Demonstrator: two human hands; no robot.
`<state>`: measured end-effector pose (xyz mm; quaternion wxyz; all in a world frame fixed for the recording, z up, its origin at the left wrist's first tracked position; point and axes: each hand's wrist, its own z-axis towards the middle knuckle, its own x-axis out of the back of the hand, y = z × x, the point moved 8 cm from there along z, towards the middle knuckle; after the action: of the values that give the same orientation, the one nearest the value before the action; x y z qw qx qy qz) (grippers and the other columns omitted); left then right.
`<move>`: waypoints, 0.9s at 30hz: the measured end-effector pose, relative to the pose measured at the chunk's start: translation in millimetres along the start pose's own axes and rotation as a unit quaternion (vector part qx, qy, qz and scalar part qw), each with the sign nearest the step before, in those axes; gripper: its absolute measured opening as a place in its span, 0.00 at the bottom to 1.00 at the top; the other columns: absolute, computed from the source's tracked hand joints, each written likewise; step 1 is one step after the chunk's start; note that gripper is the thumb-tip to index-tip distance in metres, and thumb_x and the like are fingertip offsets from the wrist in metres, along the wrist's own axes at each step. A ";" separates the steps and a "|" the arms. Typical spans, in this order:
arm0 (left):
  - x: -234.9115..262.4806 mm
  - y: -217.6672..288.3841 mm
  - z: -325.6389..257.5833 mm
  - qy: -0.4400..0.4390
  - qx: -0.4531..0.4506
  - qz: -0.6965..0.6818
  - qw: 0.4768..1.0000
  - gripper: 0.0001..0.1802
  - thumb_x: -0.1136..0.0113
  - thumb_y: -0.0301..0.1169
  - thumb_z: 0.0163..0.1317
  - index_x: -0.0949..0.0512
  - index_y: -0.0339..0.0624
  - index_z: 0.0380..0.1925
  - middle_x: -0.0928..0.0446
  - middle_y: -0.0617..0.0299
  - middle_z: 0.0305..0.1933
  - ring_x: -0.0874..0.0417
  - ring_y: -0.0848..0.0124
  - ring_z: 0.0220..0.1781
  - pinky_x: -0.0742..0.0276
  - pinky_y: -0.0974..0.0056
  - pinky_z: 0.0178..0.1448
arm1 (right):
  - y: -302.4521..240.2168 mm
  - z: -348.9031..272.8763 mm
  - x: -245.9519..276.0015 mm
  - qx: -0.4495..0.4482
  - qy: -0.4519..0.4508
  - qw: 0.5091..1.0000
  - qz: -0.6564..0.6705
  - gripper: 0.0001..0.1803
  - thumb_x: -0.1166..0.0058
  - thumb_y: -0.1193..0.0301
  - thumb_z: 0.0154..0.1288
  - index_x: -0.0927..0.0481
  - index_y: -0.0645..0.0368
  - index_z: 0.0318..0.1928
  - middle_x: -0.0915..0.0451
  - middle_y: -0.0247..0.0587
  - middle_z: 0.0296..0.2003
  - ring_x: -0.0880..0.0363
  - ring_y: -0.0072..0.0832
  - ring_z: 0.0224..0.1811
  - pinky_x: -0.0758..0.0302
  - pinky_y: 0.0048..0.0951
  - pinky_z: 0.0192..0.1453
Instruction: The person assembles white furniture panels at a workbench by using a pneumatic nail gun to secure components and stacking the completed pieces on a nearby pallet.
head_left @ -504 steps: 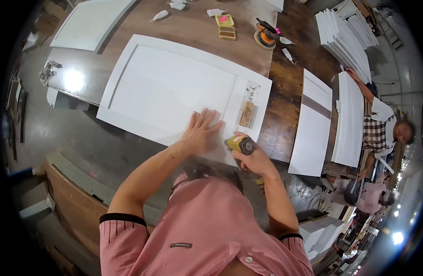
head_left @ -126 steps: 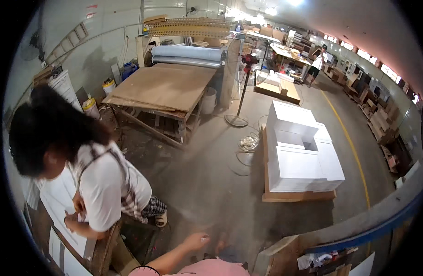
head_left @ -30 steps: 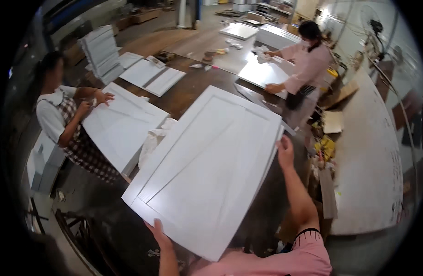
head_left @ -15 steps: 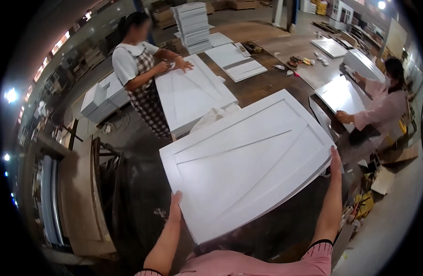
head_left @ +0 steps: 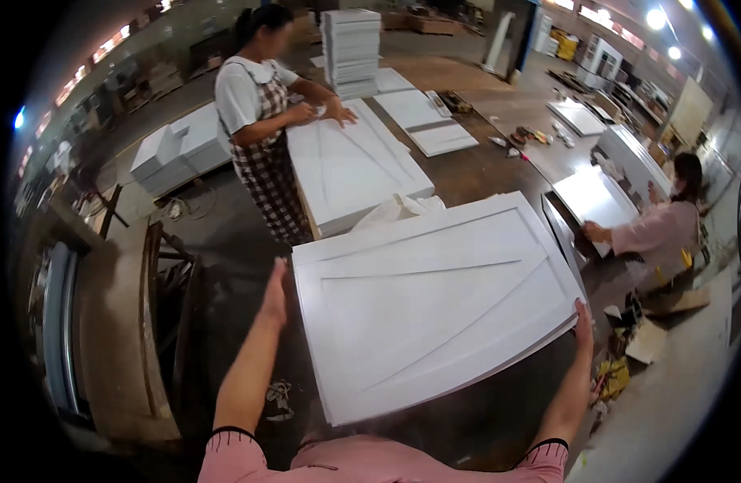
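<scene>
A large white door panel (head_left: 427,298) with a grooved border and slanting lines lies in front of me, on top of other white panels whose edges show beneath it. My left hand (head_left: 275,294) is open beside its left edge, fingers stretched forward and apart from it. At the panel's right edge, my right hand (head_left: 581,326) holds the side near the corner; the fingers under the edge are hidden. Just past the far edge, a crumpled white cloth (head_left: 399,211) lies beside another stack of white panels (head_left: 354,165).
A co-worker in a checked apron (head_left: 262,161) leans with both hands over the stack at the far left. Another person in pink (head_left: 656,229) handles a shiny white panel (head_left: 596,197) at the right. Wooden boards (head_left: 113,338) stand at my left.
My left hand has come off the panel's left edge and moved outward to the left. The panel has settled more squarely over the ones below. My right hand stays at the right edge.
</scene>
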<state>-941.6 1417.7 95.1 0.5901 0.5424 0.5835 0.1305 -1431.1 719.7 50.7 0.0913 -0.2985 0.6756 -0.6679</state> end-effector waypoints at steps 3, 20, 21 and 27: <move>3.0 38.9 64.7 -0.013 0.111 0.181 0.977 0.42 0.63 0.66 0.77 0.27 0.40 0.69 0.18 0.58 0.62 0.20 0.65 0.64 0.28 0.57 0.71 | -1.1 -83.8 -5.6 -0.036 0.112 0.979 0.169 0.37 0.53 0.49 0.78 0.33 0.65 0.73 0.27 0.44 0.67 0.31 0.36 0.69 0.37 0.36 0.74; 35.1 4.2 81.1 -0.375 0.355 0.456 0.725 0.50 0.43 0.63 0.65 0.42 0.46 0.79 0.33 0.58 0.77 0.32 0.61 0.75 0.42 0.60 0.75 | -95.4 -537.9 -422.2 0.029 0.263 0.881 0.391 0.43 0.58 0.44 0.77 0.44 0.61 0.79 0.36 0.45 0.75 0.34 0.41 0.74 0.36 0.44 0.76; 16.9 12.8 57.9 -0.394 0.366 0.442 0.718 0.50 0.43 0.61 0.66 0.45 0.47 0.81 0.36 0.58 0.79 0.34 0.61 0.76 0.43 0.59 0.76 | -65.8 -541.2 -418.2 -0.016 0.253 0.869 0.425 0.41 0.54 0.47 0.76 0.41 0.62 0.77 0.33 0.47 0.72 0.32 0.41 0.72 0.34 0.44 0.75; 21.9 32.2 42.9 -0.396 0.325 0.392 0.764 0.39 0.45 0.56 0.71 0.32 0.41 0.73 0.25 0.58 0.70 0.24 0.61 0.67 0.32 0.56 0.70 | -92.4 -566.5 -453.4 -0.164 0.259 0.842 0.443 0.34 0.48 0.51 0.73 0.30 0.61 0.71 0.23 0.46 0.63 0.25 0.41 0.65 0.29 0.43 0.70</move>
<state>-884.3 1426.1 97.1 0.4544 0.8868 0.0414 -0.0738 -1335.8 1444.8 65.9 0.1489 0.2063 0.8347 -0.4885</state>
